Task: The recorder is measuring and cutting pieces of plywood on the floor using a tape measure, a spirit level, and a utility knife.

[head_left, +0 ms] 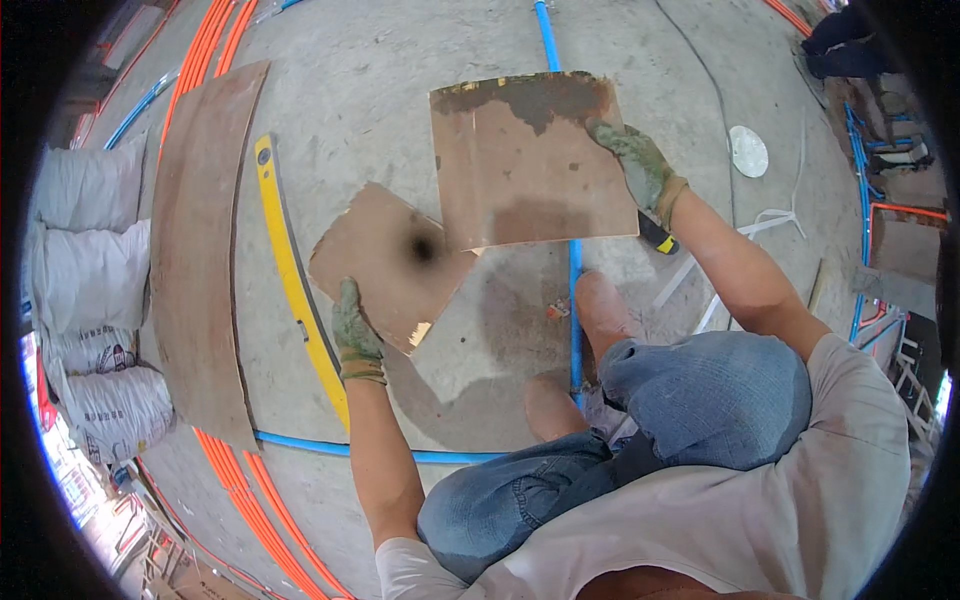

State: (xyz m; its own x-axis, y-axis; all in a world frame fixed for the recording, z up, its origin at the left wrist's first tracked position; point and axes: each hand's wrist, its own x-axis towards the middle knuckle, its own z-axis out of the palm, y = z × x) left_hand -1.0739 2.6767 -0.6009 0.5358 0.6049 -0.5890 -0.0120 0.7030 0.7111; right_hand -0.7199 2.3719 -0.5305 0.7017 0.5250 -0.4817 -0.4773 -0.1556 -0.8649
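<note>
My right hand (640,165), in a green work glove, grips the right edge of a squarish brown board (535,175) with a dark stained strip along its far side. A smaller brown board (372,250) lies tilted to the left, its right corner meeting the bigger board's lower left corner. My gloved left hand (357,332) is closed on the near left edge of this smaller board; the thumb and fingertips are partly hidden. A dark blurred spot shows over its right part. Beside my right wrist is a black-and-yellow tool handle (657,236), its other end hidden.
A yellow spirit level (290,260) and a long brown board (200,260) lie at the left, beside stacked white sacks (90,280). Blue pipe (575,330) and orange conduits (205,50) cross the concrete floor. A white disc (748,151) lies at the right.
</note>
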